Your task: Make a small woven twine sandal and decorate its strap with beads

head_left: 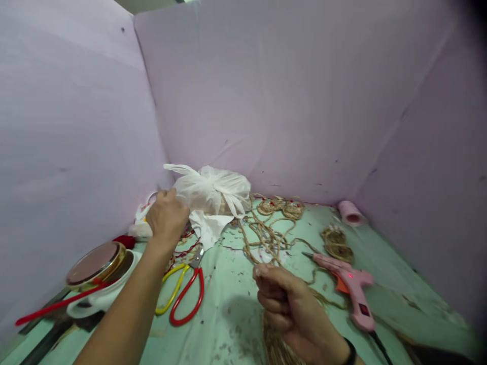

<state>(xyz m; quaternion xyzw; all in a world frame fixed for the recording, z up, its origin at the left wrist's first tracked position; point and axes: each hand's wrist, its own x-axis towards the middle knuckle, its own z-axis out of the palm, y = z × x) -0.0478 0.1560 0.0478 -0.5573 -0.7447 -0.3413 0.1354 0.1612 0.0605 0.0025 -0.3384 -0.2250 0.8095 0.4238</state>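
My left hand (pixel 166 217) reaches forward and its closed fingers press into a white plastic bag (pixel 213 195) tied in a knot near the back of the green table (pixel 232 314). My right hand (pixel 291 309) is closed around a bundle of jute twine (pixel 268 241), whose loose strands trail across the table towards the bag and hang down below the fist. Scissors (pixel 186 291) with one red and one yellow handle lie between my two arms.
A pink glue gun (pixel 352 286) lies at right, its red light on. Coiled twine discs (pixel 281 207) and another coil (pixel 337 243) sit near the back, beside a pink roll (pixel 350 213). A white bowl with a gold-rimmed lid (pixel 97 263) stands at left. Lilac panels (pixel 285 91) wall in the table.
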